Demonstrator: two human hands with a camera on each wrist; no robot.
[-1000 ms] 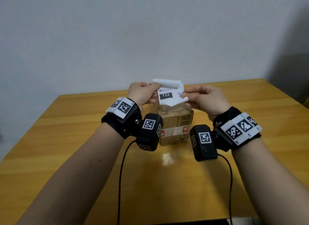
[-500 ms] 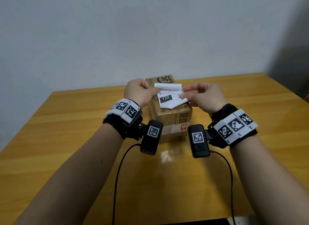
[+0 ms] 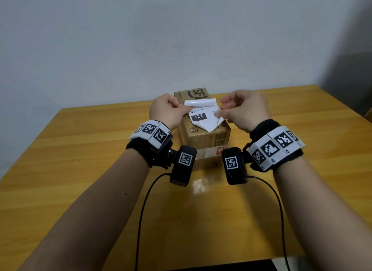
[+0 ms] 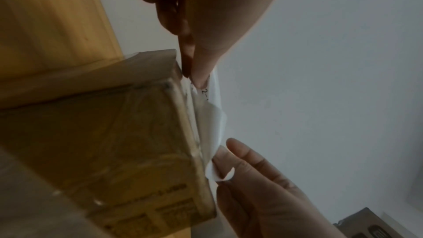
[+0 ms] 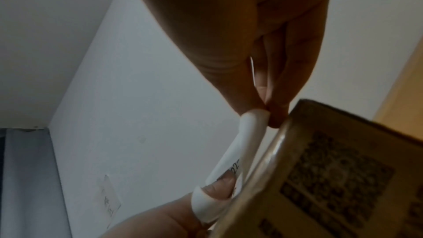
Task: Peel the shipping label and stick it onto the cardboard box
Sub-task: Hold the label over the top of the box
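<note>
A brown taped cardboard box [image 3: 203, 141] stands on the wooden table [image 3: 80, 149]. Just above its top I hold the white shipping label [image 3: 203, 117], printed "122", with its far edge curled over and its near corner drooping onto the box top. My left hand [image 3: 184, 109] pinches the label's left edge and my right hand [image 3: 219, 113] pinches its right edge. In the left wrist view the label [image 4: 210, 115] runs along the box [image 4: 114, 133] top edge between both hands. In the right wrist view the label [image 5: 240, 142] bows beside the box [image 5: 320, 178].
A plain white wall [image 3: 181, 39] rises right behind the table's far edge. Black cables [image 3: 145, 200] trail from both wrist cameras over the table towards me. A dark object [image 3: 221, 265] lies at the near edge.
Both hands have brought the label down from in front of the box to just over its top. The hands have spread slightly, and the label's near corner now droops onto the box.
</note>
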